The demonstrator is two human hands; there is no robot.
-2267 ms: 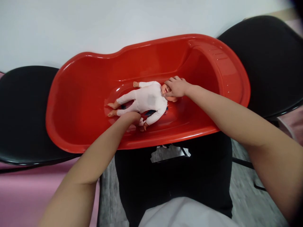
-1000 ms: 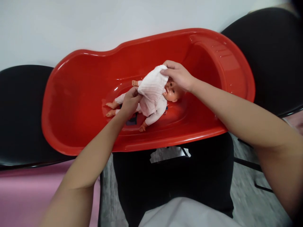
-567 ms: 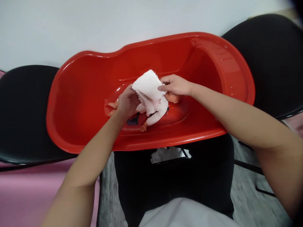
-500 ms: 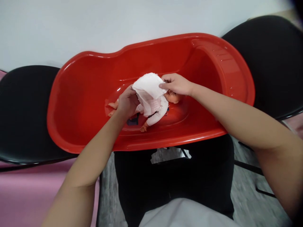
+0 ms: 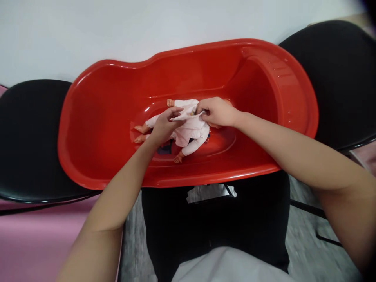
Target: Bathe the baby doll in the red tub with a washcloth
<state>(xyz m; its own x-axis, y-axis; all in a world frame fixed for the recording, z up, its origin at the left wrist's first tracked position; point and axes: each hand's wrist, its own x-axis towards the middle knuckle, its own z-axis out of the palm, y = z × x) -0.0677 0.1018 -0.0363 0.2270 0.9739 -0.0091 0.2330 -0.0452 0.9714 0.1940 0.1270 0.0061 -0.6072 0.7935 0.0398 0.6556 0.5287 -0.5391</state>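
A baby doll point(image 5: 194, 146) in white sleeves and leggings lies on its back in the red baby bathtub point(image 5: 96, 129), feet to the left. Over its chest is a pale pink and white cloth point(image 5: 189, 125); I cannot tell whether it is part of the doll's outfit. My left hand point(image 5: 166, 124) grips the cloth's left side between thumb and fingers. At the doll's neck, my right hand point(image 5: 216, 111) pinches the cloth's right edge, hiding most of the head. Both doll arms show, stretched out to either side.
A dark patch point(image 5: 165, 148) shows on the tub floor beside the doll. Black chairs stand at the left point(image 5: 32, 141) and right point(image 5: 335, 82) of the tub, with another black chair point(image 5: 217, 223) in front. A white wall point(image 5: 176, 23) rises behind.
The cloth has come down from its raised position onto the doll's chest. Both hands moved lower with it, and the doll's far arm and leg are now visible.
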